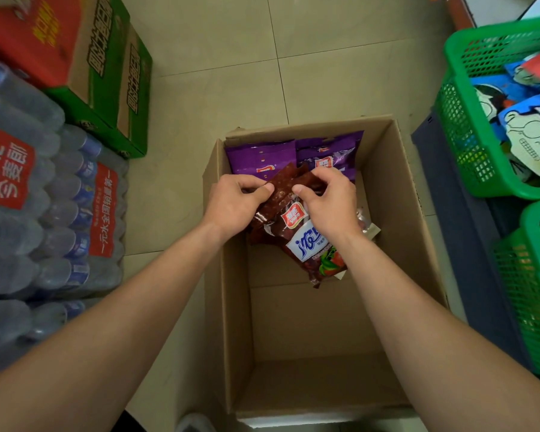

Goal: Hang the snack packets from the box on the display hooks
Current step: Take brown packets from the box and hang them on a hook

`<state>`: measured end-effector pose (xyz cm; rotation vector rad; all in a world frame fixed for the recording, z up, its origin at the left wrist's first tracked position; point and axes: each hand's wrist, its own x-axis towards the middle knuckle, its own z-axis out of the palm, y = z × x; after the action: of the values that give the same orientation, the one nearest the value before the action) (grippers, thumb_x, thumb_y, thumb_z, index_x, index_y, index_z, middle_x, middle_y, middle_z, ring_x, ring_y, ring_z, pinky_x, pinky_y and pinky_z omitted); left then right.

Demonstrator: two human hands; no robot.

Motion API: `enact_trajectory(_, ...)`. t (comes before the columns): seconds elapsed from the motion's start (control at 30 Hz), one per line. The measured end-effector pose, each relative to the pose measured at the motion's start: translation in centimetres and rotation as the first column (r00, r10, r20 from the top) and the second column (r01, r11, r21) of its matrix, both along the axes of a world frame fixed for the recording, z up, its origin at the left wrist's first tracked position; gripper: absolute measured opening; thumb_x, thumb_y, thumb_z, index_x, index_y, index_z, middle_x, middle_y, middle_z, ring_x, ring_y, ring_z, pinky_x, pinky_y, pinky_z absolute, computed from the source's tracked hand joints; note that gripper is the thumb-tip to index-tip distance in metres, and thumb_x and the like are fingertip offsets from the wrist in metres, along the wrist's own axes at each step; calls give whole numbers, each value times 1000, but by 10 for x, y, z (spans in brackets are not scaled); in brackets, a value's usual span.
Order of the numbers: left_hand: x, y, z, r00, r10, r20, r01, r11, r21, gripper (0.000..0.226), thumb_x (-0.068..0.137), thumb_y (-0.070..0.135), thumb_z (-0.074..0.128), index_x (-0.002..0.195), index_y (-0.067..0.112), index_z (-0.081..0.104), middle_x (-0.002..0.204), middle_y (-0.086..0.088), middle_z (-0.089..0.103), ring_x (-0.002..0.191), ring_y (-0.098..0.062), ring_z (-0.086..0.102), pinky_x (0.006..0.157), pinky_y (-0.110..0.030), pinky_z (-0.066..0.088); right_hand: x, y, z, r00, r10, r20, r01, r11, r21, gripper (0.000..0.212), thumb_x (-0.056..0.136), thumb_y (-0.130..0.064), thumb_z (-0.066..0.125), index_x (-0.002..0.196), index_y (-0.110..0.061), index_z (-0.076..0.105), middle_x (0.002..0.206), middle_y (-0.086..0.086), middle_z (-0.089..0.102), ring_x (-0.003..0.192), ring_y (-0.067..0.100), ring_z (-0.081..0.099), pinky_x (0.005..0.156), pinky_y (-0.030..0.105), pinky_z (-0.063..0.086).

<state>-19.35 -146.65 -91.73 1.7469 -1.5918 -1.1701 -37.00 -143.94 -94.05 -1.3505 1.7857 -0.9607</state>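
Observation:
An open cardboard box (396, 213) stands on the tiled floor below me. Both my hands reach into it and hold a bunch of dark brown snack packets (296, 232) by their top edges. My left hand (234, 204) pinches the left side of the tops with thumb and fingers. My right hand (328, 198) grips the right side. Purple snack packets (262, 160) lie against the far wall of the box. No display hooks are in view.
Shrink-wrapped packs of water bottles (44, 219) and red and green cartons (85, 60) stand at the left. At the right, green plastic baskets (462, 126) hold blue packets, on a dark shelf base (462, 232). Bare floor tiles (262, 57) lie beyond the box.

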Motion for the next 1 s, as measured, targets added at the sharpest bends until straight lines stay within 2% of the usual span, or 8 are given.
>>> enact_trajectory(0.13, 0, 1, -1, 999, -25, -32, 25, 1000, -3, 8, 85, 30, 72, 89, 25, 77, 81, 9, 75, 79, -10, 71, 79, -40, 58, 5, -2, 3, 998, -16, 57, 16, 1000, 16, 7, 87, -30, 73, 88, -28, 66, 89, -9, 69, 85, 5, 65, 76, 33, 57)
enact_trajectory(0.23, -1, 4, -2, 998, -40, -40, 40, 999, -15, 11, 86, 28, 72, 93, 23, 77, 86, 7, 75, 81, -10, 71, 79, -41, 58, 9, -1, 8, 998, -4, 57, 3, 1000, 6, 9, 88, -29, 73, 85, -30, 64, 82, -14, 67, 80, 2, 64, 71, 25, 54)
enact_trajectory(0.37, -5, 3, -2, 997, -69, 28, 70, 997, -40, 15, 86, 28, 71, 98, 21, 77, 89, 8, 74, 84, -9, 68, 78, -38, 57, 10, -1, 9, 998, -34, 56, 33, 999, 8, 8, 87, -28, 73, 85, -29, 65, 79, -15, 67, 78, 1, 65, 67, 21, 53)
enact_trajectory(0.47, -7, 3, -2, 995, -71, 64, 75, 995, -65, 14, 84, 29, 73, 96, 23, 77, 87, 10, 73, 83, -7, 68, 78, -34, 56, 12, 0, 8, 998, -54, 37, 54, 999, -3, 7, 87, -29, 73, 84, -27, 67, 78, -14, 67, 76, 2, 65, 67, 24, 54)
enact_trajectory(0.57, -10, 3, -1, 993, -56, 107, 65, 995, -81, 8, 87, 30, 70, 90, 27, 76, 80, 15, 71, 76, -4, 66, 69, -26, 53, 13, 1, 10, 997, -55, 52, 55, 998, 7, 8, 87, -30, 73, 83, -29, 66, 78, -15, 67, 76, 1, 65, 67, 25, 55)
enact_trajectory(0.73, -16, 2, 2, 986, -53, 155, 65, 995, -73, 10, 89, 32, 67, 80, 30, 72, 75, 15, 68, 70, -2, 63, 60, -17, 43, 2, 2, 12, 1000, 17, -17, -17, 1000, 24, 9, 86, -34, 74, 90, -27, 70, 84, -15, 68, 81, 1, 64, 73, 28, 56)
enact_trajectory(0.9, -28, 12, 20, 965, -137, 225, 151, 987, -47, 9, 89, 38, 65, 80, 35, 68, 79, 20, 66, 76, -1, 64, 66, -22, 49, -20, 18, 28, 990, 3, -142, 7, 997, 72, 19, 83, -47, 71, 88, -29, 69, 85, -14, 70, 84, 9, 66, 74, 39, 57)
enact_trajectory(1.0, -31, 22, 39, 961, -184, 207, 193, 981, -25, 7, 88, 35, 67, 85, 31, 73, 82, 19, 67, 80, 0, 64, 72, -25, 52, -30, 38, 52, 988, 14, -154, 9, 989, 147, 22, 81, -53, 66, 84, -31, 64, 82, -11, 71, 81, 15, 67, 71, 40, 56)
